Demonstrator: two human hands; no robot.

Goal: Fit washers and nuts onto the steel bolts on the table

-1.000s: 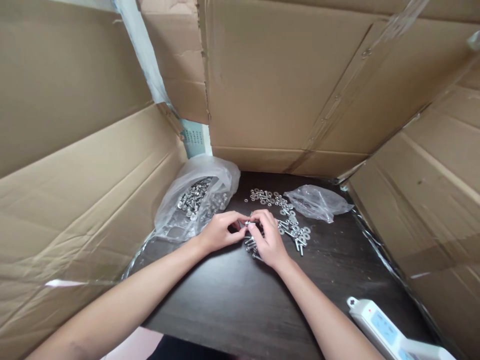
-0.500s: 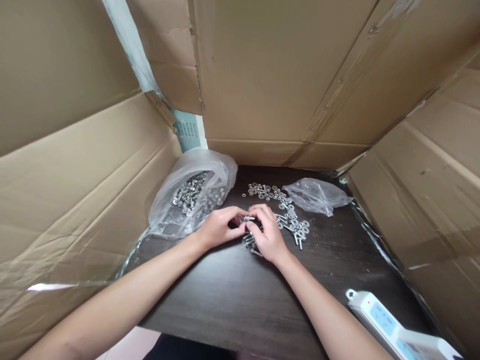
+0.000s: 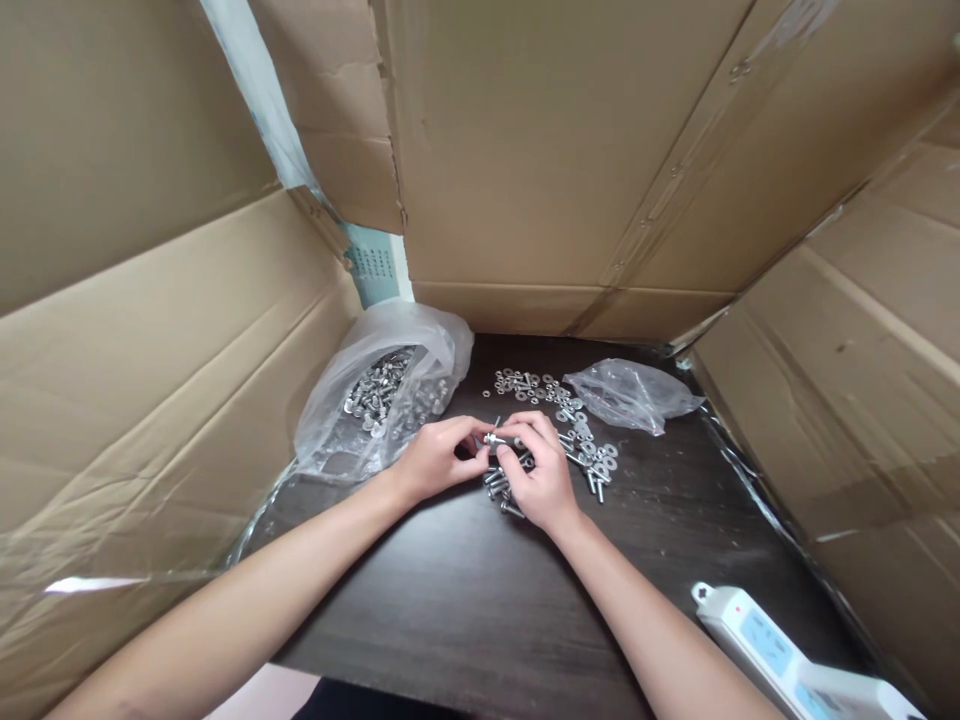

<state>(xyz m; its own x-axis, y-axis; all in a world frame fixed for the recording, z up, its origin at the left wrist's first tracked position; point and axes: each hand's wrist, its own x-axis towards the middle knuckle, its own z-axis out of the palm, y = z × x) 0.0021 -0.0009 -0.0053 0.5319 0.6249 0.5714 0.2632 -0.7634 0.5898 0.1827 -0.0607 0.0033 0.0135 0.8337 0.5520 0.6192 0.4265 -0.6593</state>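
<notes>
Though small, a bolt between the left hand, in narrow pinch on it, and the right hand, hold unclear.

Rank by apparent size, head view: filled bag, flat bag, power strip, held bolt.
1. Filled bag and power strip: order unsure; the strip sits nearer the camera and is cut off by the frame.
2. Flat bag
3. Held bolt, smallest by far.
</notes>
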